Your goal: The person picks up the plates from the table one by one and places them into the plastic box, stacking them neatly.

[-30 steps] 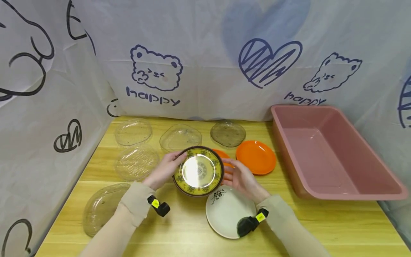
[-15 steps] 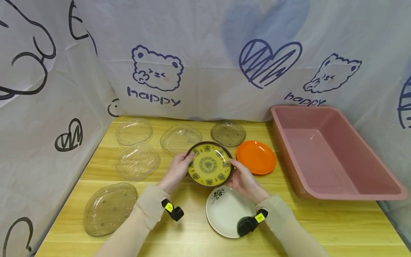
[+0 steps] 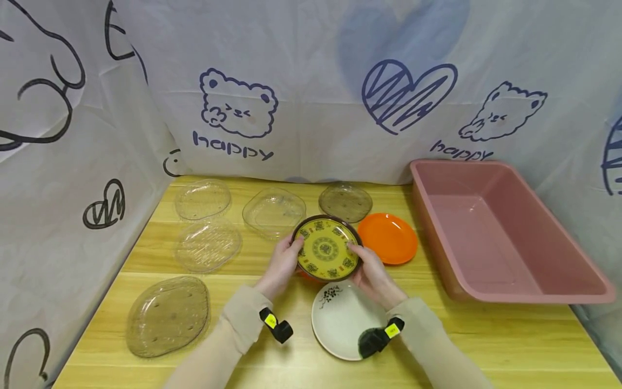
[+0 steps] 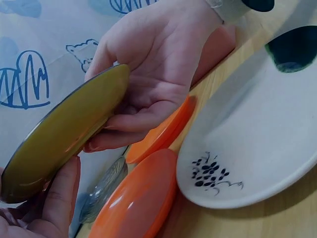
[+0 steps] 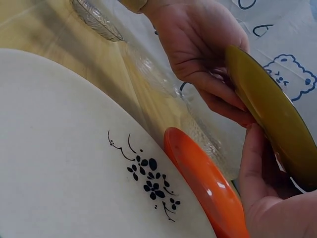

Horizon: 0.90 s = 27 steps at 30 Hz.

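Observation:
A yellow plate (image 3: 326, 249) with a dark brown rim and black patterns is held in the air, tilted, between both hands. My left hand (image 3: 283, 266) grips its left edge, thumb on the upper face and fingers beneath. On the opposite edge, my right hand (image 3: 373, 274) pinches it the same way. Fingers of both hands meet under the plate in the right wrist view. Below lies a white plate (image 3: 340, 327) with black flowers and a dark green patch. One orange plate (image 4: 143, 198) is mostly hidden under the yellow plate in the head view; another orange plate (image 3: 387, 239) lies to the right.
Clear plastic plates (image 3: 208, 246) lie at the left and back of the wooden table (image 3: 272, 373). A smoky plate (image 3: 346, 202) is at the back, and a larger brownish one (image 3: 167, 317) is front left. A deep pink basin (image 3: 491, 243) stands on the right.
The yellow plate has moved right and its tilt has changed. My left hand travelled right with it. My right hand has gone from open fingers beside the rim to gripping it.

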Each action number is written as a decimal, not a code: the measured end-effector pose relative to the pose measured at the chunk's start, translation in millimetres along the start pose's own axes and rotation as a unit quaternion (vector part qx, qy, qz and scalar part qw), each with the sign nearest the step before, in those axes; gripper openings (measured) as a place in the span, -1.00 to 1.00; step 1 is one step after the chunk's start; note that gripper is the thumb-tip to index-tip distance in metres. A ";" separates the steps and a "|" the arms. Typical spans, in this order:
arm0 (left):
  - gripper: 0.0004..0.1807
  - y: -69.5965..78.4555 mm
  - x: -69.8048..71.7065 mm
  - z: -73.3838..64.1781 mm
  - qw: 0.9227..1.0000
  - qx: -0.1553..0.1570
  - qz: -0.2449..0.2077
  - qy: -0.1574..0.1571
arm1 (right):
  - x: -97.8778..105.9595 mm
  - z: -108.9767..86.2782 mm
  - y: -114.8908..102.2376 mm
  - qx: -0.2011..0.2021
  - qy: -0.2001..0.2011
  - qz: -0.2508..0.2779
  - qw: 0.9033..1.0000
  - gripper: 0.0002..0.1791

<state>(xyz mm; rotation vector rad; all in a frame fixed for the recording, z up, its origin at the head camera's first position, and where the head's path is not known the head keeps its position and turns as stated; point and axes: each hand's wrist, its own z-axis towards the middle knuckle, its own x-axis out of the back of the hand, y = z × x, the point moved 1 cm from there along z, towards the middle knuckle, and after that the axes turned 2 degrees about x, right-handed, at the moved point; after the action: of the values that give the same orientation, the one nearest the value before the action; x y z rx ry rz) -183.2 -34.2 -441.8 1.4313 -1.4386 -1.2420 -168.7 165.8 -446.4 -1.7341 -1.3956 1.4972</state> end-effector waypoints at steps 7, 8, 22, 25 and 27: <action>-0.59 -7.4 -8.6 -2.9 1.000 -0.009 0.015 0.000 | 5.0 -1.9 2.0 0.003 0.047 -0.005 0.999 -0.53; -0.59 -8.3 -8.7 -3.4 1.000 -0.010 0.015 0.000 | 5.2 -1.9 2.6 0.005 0.048 -0.009 0.999 -0.53; -0.51 -19.2 0.4 -9.2 0.999 -0.013 0.037 -0.026 | 4.4 -2.7 11.9 0.005 0.057 -0.059 0.997 -0.54; -0.50 -21.8 -1.3 -11.2 0.999 -0.014 0.035 -0.028 | 5.9 -3.7 11.9 0.005 0.064 -0.063 0.996 -0.55; -0.50 -22.9 -3.8 -12.3 0.999 -0.013 0.031 -0.029 | 7.1 -4.8 11.0 0.004 0.075 -0.069 0.995 -0.58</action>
<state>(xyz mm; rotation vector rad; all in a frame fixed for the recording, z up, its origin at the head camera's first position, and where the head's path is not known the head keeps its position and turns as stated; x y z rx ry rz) -165.0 -29.9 -460.2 1.3332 -1.4900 -1.2668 -160.7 169.2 -457.4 -1.6722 -1.3976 1.2703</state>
